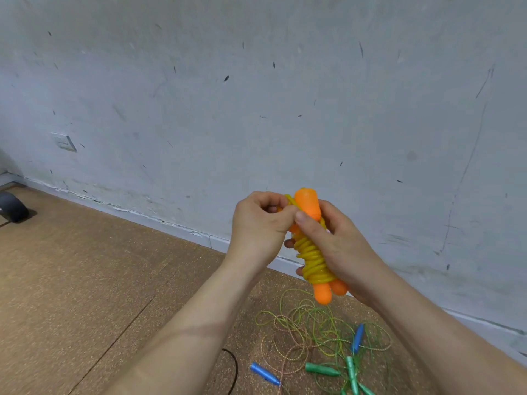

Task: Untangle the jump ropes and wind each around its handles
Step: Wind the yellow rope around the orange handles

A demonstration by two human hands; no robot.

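Both of your hands are raised in front of the wall and hold one jump rope between them. Your right hand grips the two orange handles, which stand side by side and nearly upright. Its thumb presses on the upper part of one handle. Its fingers curl behind the bundle, so some fingertips show at the left side. The yellow rope is wound in many close turns around the middle of the handles. The rounded lower ends of the handles stick out under the coil. Your left hand is just beside the top of the bundle. Its fingers are curled and they pinch a piece of the yellow rope there. How much loose rope it holds I cannot tell, because the fingers hide it.

Under your hands, on the brown floor near the wall, the other ropes lie in a loose tangle of thin greenish and pinkish cord. One blue handle lies at the right part of this tangle, and a second blue handle lies at its left edge. Several green handles lie close together at the lower side. A thin black cable curves on the floor left of them. Far to the left there is a wall socket.
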